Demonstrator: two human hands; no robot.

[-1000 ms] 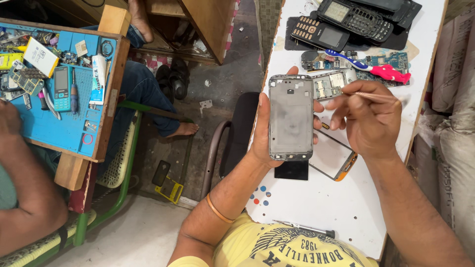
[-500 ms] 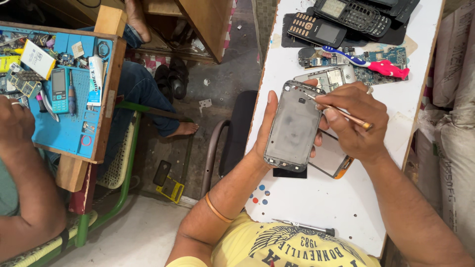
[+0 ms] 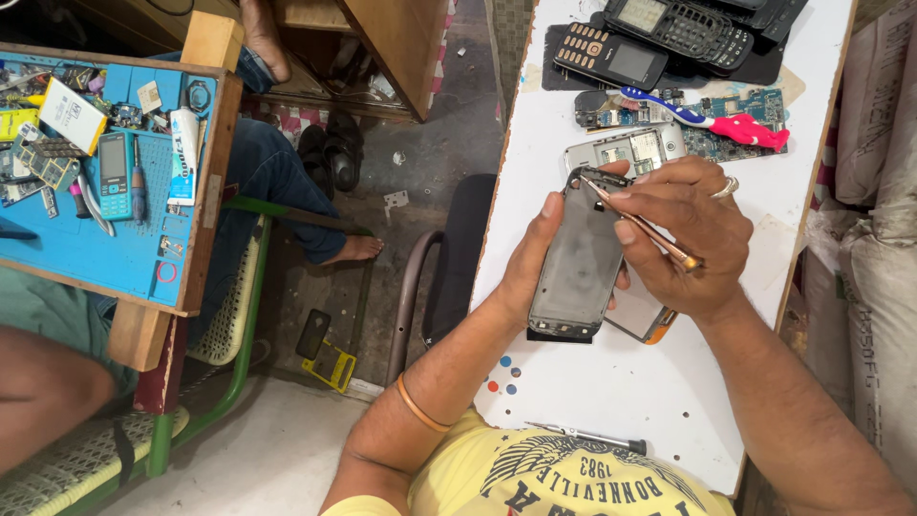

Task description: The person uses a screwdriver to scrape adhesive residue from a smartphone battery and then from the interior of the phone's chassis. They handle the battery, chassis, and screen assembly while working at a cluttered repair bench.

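My left hand (image 3: 535, 253) grips a grey smartphone (image 3: 579, 258) by its left edge, holding it tilted above the white table (image 3: 621, 392). My right hand (image 3: 683, 234) pinches a thin metal tool (image 3: 642, 224) whose tip touches the phone's upper right corner. Under the phone lies a loose display panel with an orange edge (image 3: 642, 320) and a dark flat part (image 3: 559, 335).
At the table's far end lie several keypad phones (image 3: 611, 53), a circuit board (image 3: 735, 139) and a toothbrush (image 3: 707, 119). A screwdriver (image 3: 587, 438) rests near me. To the left, another person sits at a blue work mat (image 3: 86, 239) covered with parts.
The phone has tilted and come closer to the table's near side. My right hand has brought the tool's tip from beside the phone onto its upper corner.
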